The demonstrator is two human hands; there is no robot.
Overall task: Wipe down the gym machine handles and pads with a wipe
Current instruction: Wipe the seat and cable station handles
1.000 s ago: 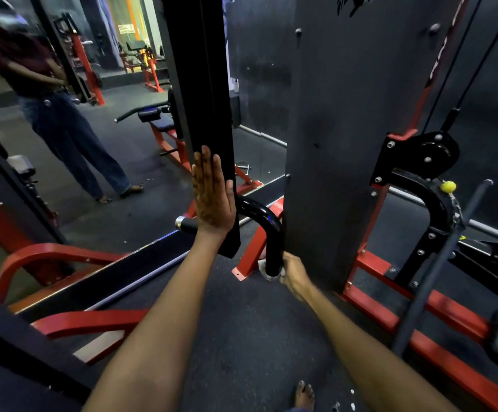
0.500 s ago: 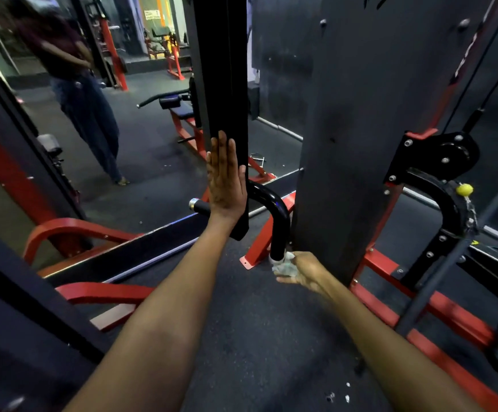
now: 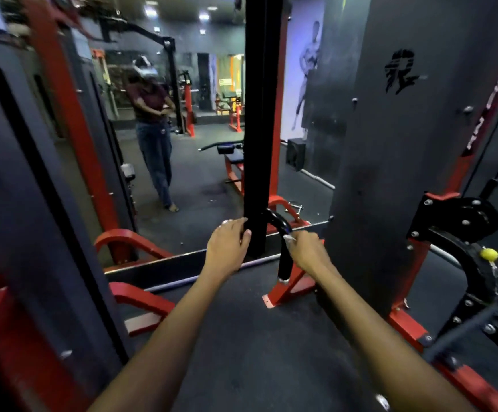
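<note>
Right hand [image 3: 308, 253], grip curled around the upper curve of the black handle [image 3: 283, 248], pressing a white wipe [image 3: 288, 237] against it. Left hand [image 3: 228, 244], fingers bent around the near edge of the black upright pad [image 3: 258, 114] left of the handle. Right: dark weight-stack shroud [image 3: 390, 144]. Far left: mirror [image 3: 182, 144] reflecting a person.

Left hand [image 3: 227, 248] left of post [image 3: 256, 144], right hand [image 3: 308, 252] on handle [image 3: 283, 257] (wipe perhaps beneath)
</note>
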